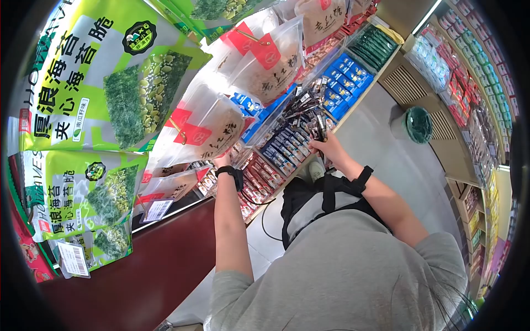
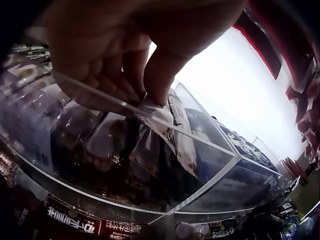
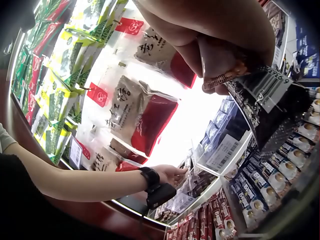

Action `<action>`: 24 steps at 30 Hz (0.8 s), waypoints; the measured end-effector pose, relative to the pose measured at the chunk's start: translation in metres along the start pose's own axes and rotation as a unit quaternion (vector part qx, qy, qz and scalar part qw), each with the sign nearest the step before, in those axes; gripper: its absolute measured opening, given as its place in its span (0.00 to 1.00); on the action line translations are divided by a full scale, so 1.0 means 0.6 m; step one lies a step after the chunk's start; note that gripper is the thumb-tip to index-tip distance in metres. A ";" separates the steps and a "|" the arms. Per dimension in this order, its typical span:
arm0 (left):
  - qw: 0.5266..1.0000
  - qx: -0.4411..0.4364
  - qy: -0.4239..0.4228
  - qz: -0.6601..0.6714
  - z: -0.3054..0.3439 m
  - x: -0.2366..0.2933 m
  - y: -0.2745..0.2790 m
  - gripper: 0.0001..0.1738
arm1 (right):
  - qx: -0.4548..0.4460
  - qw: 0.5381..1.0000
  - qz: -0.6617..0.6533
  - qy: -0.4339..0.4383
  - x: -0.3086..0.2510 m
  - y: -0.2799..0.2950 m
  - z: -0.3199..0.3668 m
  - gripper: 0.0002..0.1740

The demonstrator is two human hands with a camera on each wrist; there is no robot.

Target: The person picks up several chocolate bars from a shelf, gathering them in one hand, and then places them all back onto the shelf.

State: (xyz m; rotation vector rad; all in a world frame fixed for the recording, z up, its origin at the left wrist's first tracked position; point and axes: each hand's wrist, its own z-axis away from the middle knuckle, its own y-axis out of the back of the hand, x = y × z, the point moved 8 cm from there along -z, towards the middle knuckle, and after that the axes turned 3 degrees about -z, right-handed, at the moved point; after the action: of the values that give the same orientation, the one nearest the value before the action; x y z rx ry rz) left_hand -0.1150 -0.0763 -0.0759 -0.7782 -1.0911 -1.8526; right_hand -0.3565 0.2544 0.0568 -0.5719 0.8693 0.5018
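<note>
Down inside a clear plastic bin [image 2: 200,192], my left hand [image 2: 150,35] pinches the top of a small coffee sachet [image 2: 161,112] between thumb and finger. Other sachets stand in a row beside it. In the head view the left hand [image 1: 222,160] is partly hidden behind a hanging bag [image 1: 204,124]. My right hand [image 1: 330,148] grips dark sachets [image 1: 318,126] above the bins of stick packs. The right wrist view shows a black sachet [image 3: 265,107] with a white barcode label, its end held in the curled fingers of the right hand [image 3: 220,25].
Hanging bags of seaweed snacks [image 1: 110,71] and brown sugar jut out over the left side. Bins of blue packets [image 1: 342,83], dark blue sticks [image 1: 287,146] and red sticks [image 1: 259,179] line the shelf. A lined waste bin [image 1: 418,126] stands on the floor at right.
</note>
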 end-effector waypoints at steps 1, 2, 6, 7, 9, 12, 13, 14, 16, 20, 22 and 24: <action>1.000 -0.001 0.000 0.000 -0.024 -0.027 -0.001 0.27 | -0.001 1.000 -0.007 -0.004 0.001 0.001 -0.001 0.09; 0.998 0.009 -0.036 0.045 -0.049 -0.043 0.000 0.26 | 0.000 1.000 -0.007 -0.003 0.000 0.002 -0.001 0.09; 0.999 -0.026 -0.039 0.008 -0.065 -0.053 -0.002 0.27 | -0.001 1.000 0.001 -0.006 -0.004 0.004 0.002 0.10; 0.999 -0.028 -0.038 0.006 -0.088 -0.071 0.001 0.27 | -0.005 1.000 0.009 -0.007 -0.004 0.003 0.003 0.11; 0.978 -0.071 -0.075 -0.182 -0.147 -0.111 -0.009 0.31 | -0.001 1.000 0.009 -0.009 -0.005 0.004 0.006 0.10; 0.982 -0.127 -0.099 -0.100 -0.168 -0.134 -0.026 0.30 | 0.011 1.000 0.006 -0.007 -0.005 0.007 0.009 0.10; 0.976 -0.137 -0.102 -0.135 -0.158 -0.120 -0.031 0.30 | 0.018 1.000 0.005 -0.006 -0.004 0.010 0.011 0.09; 0.969 -0.147 -0.104 -0.169 -0.149 -0.102 -0.043 0.29 | 0.023 1.000 0.002 -0.008 -0.003 0.012 0.012 0.09; 0.951 -0.166 -0.109 -0.237 -0.118 -0.073 -0.058 0.29 | 0.040 0.999 0.009 -0.020 0.001 0.021 0.016 0.09; 0.901 -0.200 -0.125 -0.364 -0.037 -0.012 -0.084 0.29 | 0.068 0.998 0.003 -0.015 0.015 0.045 0.015 0.10; 0.870 -0.216 -0.133 -0.424 -0.001 0.025 -0.082 0.29 | 0.088 0.996 -0.011 -0.011 0.012 0.054 0.023 0.10; 0.835 -0.228 -0.138 -0.482 0.039 0.062 -0.088 0.30 | 0.092 0.996 -0.010 -0.012 0.014 0.056 0.026 0.09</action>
State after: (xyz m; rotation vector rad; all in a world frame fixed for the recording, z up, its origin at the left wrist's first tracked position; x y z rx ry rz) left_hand -0.1768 -0.0533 -0.0555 -0.8488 -1.3852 -3.0120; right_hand -0.3642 0.2909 0.0491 -0.4051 0.8763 0.4047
